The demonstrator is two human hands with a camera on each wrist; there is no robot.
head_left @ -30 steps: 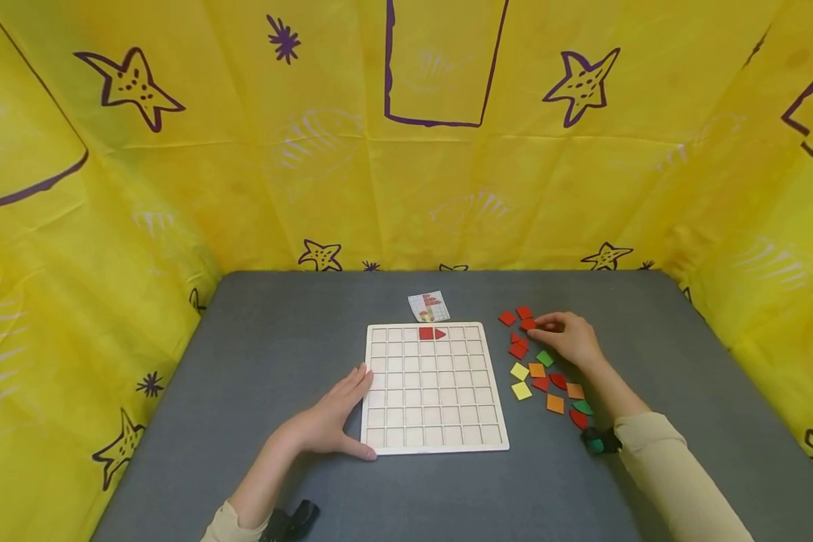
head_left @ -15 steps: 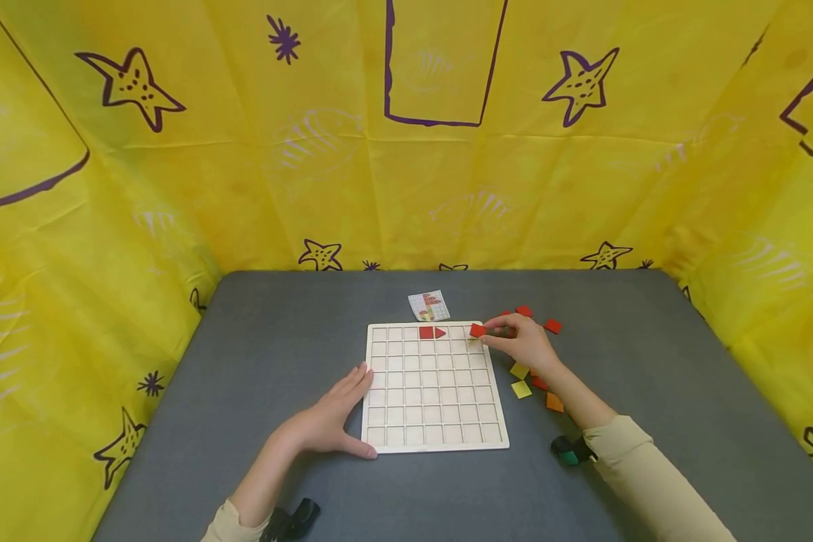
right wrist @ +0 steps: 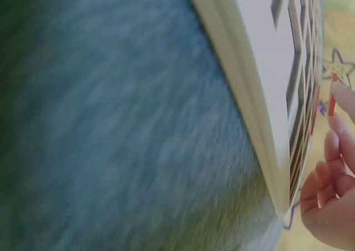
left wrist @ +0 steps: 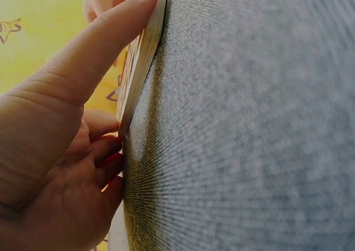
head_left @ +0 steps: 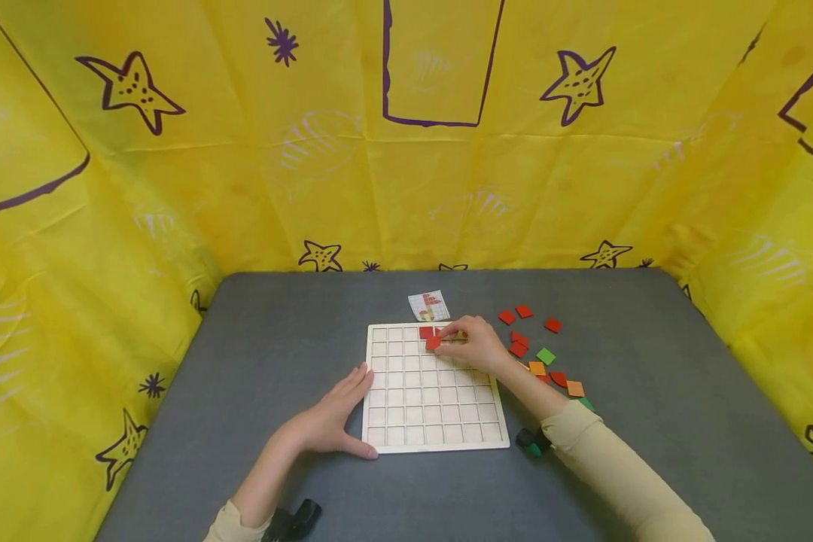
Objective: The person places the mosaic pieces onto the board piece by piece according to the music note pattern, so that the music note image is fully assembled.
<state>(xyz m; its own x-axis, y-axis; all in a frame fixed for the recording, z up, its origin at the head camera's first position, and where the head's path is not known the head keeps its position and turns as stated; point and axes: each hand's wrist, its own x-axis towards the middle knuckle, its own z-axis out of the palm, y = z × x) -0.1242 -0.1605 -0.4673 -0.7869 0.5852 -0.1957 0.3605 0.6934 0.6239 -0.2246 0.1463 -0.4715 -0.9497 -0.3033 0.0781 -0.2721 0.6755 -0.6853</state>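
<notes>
Yellow fabric [head_left: 433, 196] printed with dark starfish hung at our 12 o'clock, behind a grey woven-topped table [head_left: 298, 339]. On it we had a pale, square wooden grid board [head_left: 420, 399]. Our left hand [head_left: 335, 414] lay relaxed along the board's 9 o'clock edge, thumb spread apart and touching the 7-to-8 o'clock corner, grasping nothing. Over the board's 1 o'clock part, our right hand [head_left: 477, 342] pinched a flat red square tile [head_left: 433, 343] between thumb and fingertips, just above the surface near 12 o'clock. A small white printed card [head_left: 429, 306] lay beyond the board at 12 o'clock. Loose tiles [head_left: 552, 325] in red, orange and green were scattered at 2 to 3 o'clock. A second red square tile [head_left: 426, 333] sat in the board's 12 o'clock row, beside a smaller red piece [head_left: 436, 331] mostly hidden by our fingers.
</notes>
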